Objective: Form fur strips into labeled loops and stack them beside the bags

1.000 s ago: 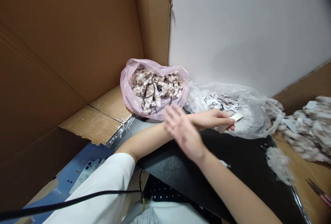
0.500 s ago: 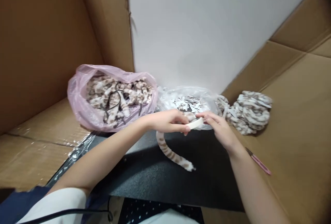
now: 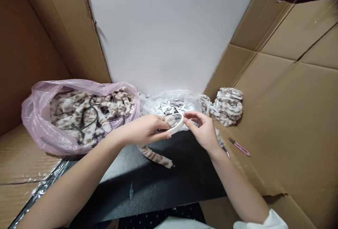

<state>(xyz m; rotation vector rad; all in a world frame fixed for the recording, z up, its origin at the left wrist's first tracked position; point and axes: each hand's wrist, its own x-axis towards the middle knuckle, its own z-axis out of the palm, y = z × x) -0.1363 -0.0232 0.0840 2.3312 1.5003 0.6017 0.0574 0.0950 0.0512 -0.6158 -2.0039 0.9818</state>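
Note:
My left hand [image 3: 145, 130] is closed on a roll of white tape [image 3: 177, 128], its thumb along the near rim. My right hand [image 3: 202, 130] pinches the roll's right edge with thumb and fingertips. Spotted cream-and-brown fur shows through the ring, beside my left fingers. A furry plush tail [image 3: 158, 159] hangs below my left hand and lies on the black table [image 3: 148, 186]; whether the same hand also grips its upper end is hidden.
A pink plastic bag [image 3: 34, 112] of spotted plush pieces and dark cords stands left. Behind my hands lies a clear bag [image 3: 150, 104] with small white pieces. At right are bundled plush strips [image 3: 228, 107] and pink-handled thread snips [image 3: 239, 147]. Cardboard walls [image 3: 285, 91] enclose the sides.
The view has swung right, so everything appears further left. The tape roll has tilted and its open ring now shows. My right hand stays at its edge, fingers more curled.

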